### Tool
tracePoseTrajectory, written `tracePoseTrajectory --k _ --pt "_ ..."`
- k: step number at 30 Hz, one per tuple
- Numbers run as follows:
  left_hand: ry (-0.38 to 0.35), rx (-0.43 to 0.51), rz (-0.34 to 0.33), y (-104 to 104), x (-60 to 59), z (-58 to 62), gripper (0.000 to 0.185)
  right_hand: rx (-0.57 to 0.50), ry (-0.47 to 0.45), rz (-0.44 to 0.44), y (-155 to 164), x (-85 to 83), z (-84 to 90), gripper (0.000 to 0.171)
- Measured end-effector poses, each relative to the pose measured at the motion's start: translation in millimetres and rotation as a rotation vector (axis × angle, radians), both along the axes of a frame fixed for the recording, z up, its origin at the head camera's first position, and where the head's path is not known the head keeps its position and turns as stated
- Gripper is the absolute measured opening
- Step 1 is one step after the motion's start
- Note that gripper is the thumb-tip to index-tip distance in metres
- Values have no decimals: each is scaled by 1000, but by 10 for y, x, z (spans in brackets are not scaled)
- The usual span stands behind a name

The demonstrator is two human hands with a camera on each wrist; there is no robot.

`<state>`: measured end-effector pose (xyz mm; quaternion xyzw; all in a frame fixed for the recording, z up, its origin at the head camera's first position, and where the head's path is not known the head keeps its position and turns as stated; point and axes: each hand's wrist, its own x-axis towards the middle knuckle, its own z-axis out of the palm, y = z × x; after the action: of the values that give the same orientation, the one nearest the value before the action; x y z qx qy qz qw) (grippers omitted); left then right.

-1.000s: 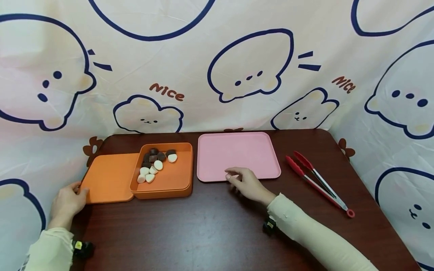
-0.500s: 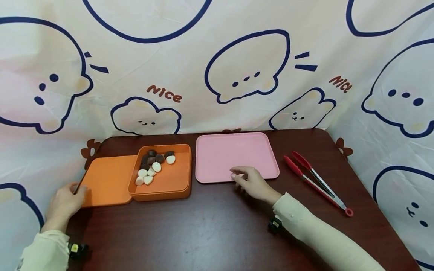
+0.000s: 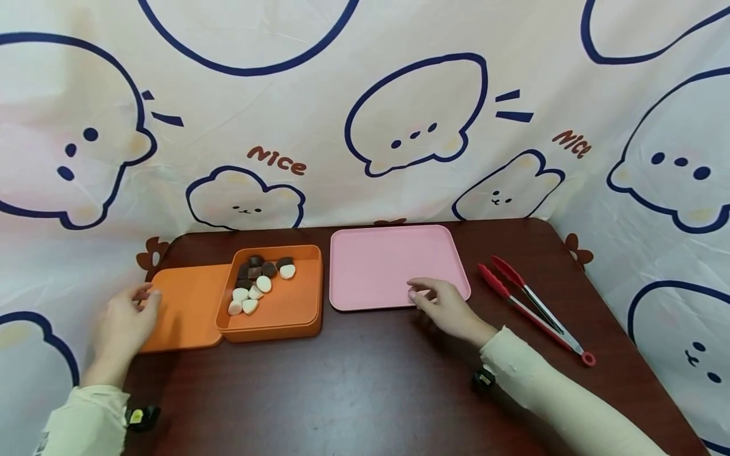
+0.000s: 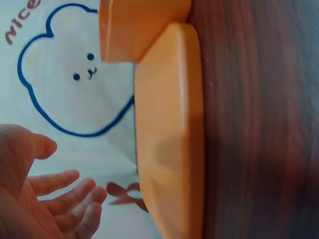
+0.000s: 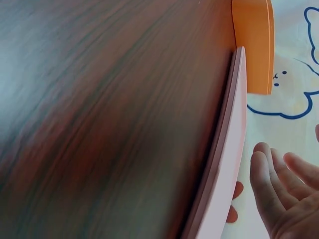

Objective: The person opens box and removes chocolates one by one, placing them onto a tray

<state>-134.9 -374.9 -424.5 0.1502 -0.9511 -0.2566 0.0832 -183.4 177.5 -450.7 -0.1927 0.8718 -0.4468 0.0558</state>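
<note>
Head view, left hand: I see my left hand point(image 3: 127, 320) at the near left corner of the orange lid point(image 3: 181, 307). Its fingers are relaxed and loosely together, the tips at the lid's edge and gripping nothing.
Head view, right hand: my right hand point(image 3: 448, 308) sits at the near edge of the pink tray point(image 3: 393, 263), fingers gently bent and close together, tips touching the rim. I cannot tell whether the thumb is under the edge.
Head view, box: the orange box point(image 3: 296, 303) overlaps the lid's right part and stands just left of the tray. Brown and white candies point(image 3: 256, 285) lie heaped in its far left part.
Head view, tongs: red-tipped tongs point(image 3: 530, 304) lie on the dark wooden table point(image 3: 342, 386), right of the tray and apart from my hand.
Head view, backdrop: a cartoon-print cloth point(image 3: 399, 126) hangs behind the table.
Left wrist view: I see the lid point(image 4: 169, 144) edge-on with the box point(image 4: 139, 25) on it. The hand's fingers point(image 4: 65, 199) are slightly spread and straight, clear of the lid.
Right wrist view: the tray's rim point(image 5: 227, 159) runs past the box point(image 5: 254, 45). My fingers point(image 5: 271, 191) lie straight and side by side above the tray, with one fingertip showing at the rim.
</note>
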Motion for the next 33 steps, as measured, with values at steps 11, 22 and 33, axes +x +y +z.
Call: tracePoseTrajectory --k 11,22,33 --pt "49 3 -136 264 -65 97 49 103 125 -72 378 37 25 38" --pt "38 50 -177 497 -124 55 49 239 169 -173 783 160 89 40" --pt "-98 83 -188 635 -278 15 57 392 280 -296 1198 245 125 40"
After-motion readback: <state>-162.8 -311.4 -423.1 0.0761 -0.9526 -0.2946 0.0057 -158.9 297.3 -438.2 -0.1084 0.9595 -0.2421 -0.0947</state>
